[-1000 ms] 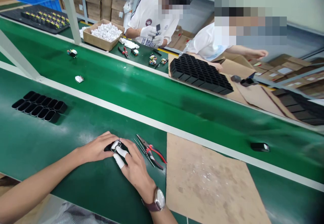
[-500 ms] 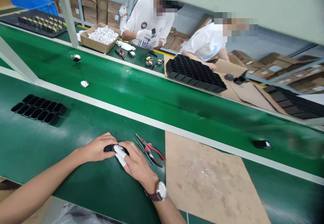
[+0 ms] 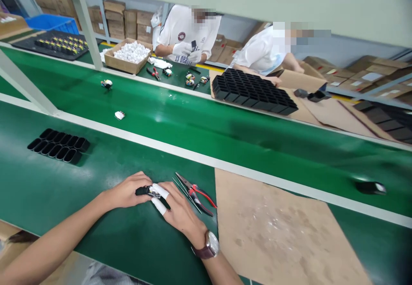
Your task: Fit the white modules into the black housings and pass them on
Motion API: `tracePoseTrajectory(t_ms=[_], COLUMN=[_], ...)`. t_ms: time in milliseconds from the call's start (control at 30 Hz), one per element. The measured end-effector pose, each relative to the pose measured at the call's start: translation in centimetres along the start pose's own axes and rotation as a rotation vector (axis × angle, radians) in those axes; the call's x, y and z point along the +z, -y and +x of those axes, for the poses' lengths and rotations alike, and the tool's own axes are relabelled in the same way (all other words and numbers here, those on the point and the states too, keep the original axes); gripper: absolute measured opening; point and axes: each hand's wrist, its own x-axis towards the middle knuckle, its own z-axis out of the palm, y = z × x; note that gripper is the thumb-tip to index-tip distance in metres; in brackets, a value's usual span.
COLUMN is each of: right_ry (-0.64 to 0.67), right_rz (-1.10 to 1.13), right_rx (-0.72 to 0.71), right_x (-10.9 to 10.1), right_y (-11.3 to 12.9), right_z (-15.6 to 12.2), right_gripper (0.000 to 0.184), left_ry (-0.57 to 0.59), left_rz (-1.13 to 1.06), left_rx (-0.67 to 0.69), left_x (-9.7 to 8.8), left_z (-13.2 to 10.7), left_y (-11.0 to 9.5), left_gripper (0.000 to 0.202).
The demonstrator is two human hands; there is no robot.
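Note:
Over the green bench, my left hand is closed around a small black plastic case. A small circuit board with light-coloured parts shows at the case's open end. My right hand has white finger cots on two fingers, which pinch around the board at that opening. How deep the board sits inside is hidden by the fingers. Just right of my right hand lie red-and-black long-nose pliers and thin metal tweezers.
Open black cases stand in two rows at left. Brown cardboard lies at right. Across the green conveyor belt, two people work beside a box of white pieces and a block of black cases. The belt carries a white-wrapped part.
My right fingers have spread slightly apart, exposing more of the circuit board at the case opening. Parts on the belt have moved right. The view has shifted a little.

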Motion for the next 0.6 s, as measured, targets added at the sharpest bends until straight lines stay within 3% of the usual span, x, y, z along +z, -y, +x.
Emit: tracePoseTrajectory(t_ms=[100,167,233,333,400,500,600], right_ry=[0.005,-0.012,-0.019,-0.029,-0.047,-0.075,-0.050], right_rz=[-0.047,-0.070,-0.091,-0.125,-0.151,-0.173,-0.174], right_rx=[0.032,0.055,0.071,0.071,0.055,0.034,0.040], right_x=[-0.1,0.1,0.3,0.8,1.1,1.5,1.7], right_y=[0.0,-0.2,-0.4,-0.7,-1.1,-1.6,-1.9], right_z=[-0.5,-0.9,-1.4,-2.0,-2.3,-2.7,-3.0], right_gripper=[0.058,0.060,0.061,0.060,0.060,0.060,0.061], left_ry=[0.117,0.148,0.016,-0.356,-0.513,-0.636,-0.657], left_rz=[-0.026,-0.023,0.092,0.382,0.473,0.549,0.583], left_rx=[-0.040,-0.077,-0.135,-0.285,-0.375,-0.479,-0.507], left_x=[-1.8,-4.0,-6.8,-11.3,-13.6,-15.3,-15.4], left_z=[0.4,1.1,2.4,5.2,7.2,9.8,11.8], left_y=[-0.1,0.6,2.1,5.7,8.2,11.0,12.2], left_gripper=[0.037,0.047,0.044,0.042,0.050,0.064,0.064])
